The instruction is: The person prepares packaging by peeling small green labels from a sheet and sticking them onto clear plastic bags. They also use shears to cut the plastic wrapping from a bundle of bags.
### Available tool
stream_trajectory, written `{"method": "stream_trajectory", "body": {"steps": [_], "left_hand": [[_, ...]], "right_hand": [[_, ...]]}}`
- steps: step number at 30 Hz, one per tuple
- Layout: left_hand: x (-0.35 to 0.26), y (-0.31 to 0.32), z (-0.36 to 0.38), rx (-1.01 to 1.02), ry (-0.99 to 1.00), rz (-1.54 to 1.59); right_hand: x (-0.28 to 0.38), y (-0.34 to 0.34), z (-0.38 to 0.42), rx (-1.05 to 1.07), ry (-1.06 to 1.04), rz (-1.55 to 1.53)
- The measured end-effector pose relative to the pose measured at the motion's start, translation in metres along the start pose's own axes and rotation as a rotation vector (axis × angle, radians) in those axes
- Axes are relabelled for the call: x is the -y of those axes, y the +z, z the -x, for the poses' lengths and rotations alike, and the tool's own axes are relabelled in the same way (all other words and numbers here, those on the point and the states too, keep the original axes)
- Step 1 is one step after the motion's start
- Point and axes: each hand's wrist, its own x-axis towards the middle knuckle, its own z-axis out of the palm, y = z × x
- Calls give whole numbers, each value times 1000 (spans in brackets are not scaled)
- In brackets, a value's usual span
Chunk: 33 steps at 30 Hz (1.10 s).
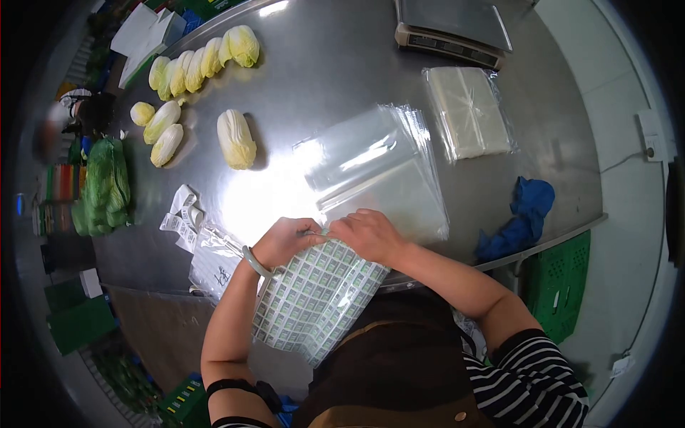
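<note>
My left hand [285, 241] and my right hand [369, 235] meet at the top edge of a large sheet of small green-and-white labels [314, 296]. Both hands pinch that edge, fingers curled. The sheet hangs over the near edge of the steel table [321, 71] toward my apron. Just beyond my hands lies a fanned stack of clear plastic bags [382, 171]. A lone napa cabbage [236, 139] lies on the table to the left of the bags.
Several more napa cabbages [203, 58] line the far left. Leafy greens in bags [103, 185] sit at the left edge. Label strips [182, 214] lie near my left hand. A scale [453, 28], a wrapped bag pack [469, 110] and a blue cloth [524, 217] sit to the right.
</note>
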Motion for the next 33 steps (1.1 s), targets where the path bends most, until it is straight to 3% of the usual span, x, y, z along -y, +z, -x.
{"method": "stream_trajectory", "body": {"steps": [4,7,10,12,14,15,16,18,20,22,23,24,26,28,31,32,33], "left_hand": [[16,-11,-1,156,-189,256],[39,-14,-10,183,-152,172],[75,-39,-21,98,57,-207],[95,-60,-24,-10,-122,-501],[129,-77,-27,56,-187,-666],[138,-81,-27,86,-222,-750],[129,-75,-26,-131,-76,-952],[98,-45,-29,-572,242,-1317],[89,-1,-46,-580,223,-902],[71,67,-56,-388,386,-287],[61,96,-60,-251,365,-200],[63,122,-64,-185,422,-299],[60,145,-65,-289,365,-367],[83,150,-77,-404,474,-318],[86,129,-75,-261,11,352],[79,114,-76,-394,-103,502],[67,89,-73,-496,-179,570]], "right_hand": [[4,-1,-4,-87,-218,113],[15,-15,-4,-97,-345,81],[27,-19,1,-166,-94,-302],[19,-24,13,100,301,-467],[-3,-38,29,383,682,-594],[-18,-41,44,406,805,-613],[-36,-42,59,428,929,-633],[-71,-46,82,277,1165,-675],[-96,-53,87,177,1217,-560],[-105,-57,78,256,1224,-407],[-107,-59,75,292,1223,-329],[-112,-54,83,239,1058,-75],[-130,-44,105,126,693,419],[-129,-69,100,137,919,160],[-98,-115,80,125,1190,-513],[-93,-122,73,103,1249,-785],[-93,-121,71,160,1231,-769]]}}
